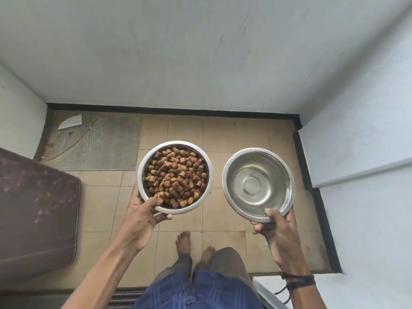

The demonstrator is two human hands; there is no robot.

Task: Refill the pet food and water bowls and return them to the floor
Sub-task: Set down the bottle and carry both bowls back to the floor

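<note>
The left hand (142, 216) holds the food bowl (175, 177) in its grip by the near rim; the right hand (277, 230) likewise grips the water bowl (258, 185), seemingly holding water, both above the tiled floor (223, 134).

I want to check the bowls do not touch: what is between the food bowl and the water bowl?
In the head view, only bare tiled floor shows in the gap between the food bowl and the water bowl; they are apart.
</note>
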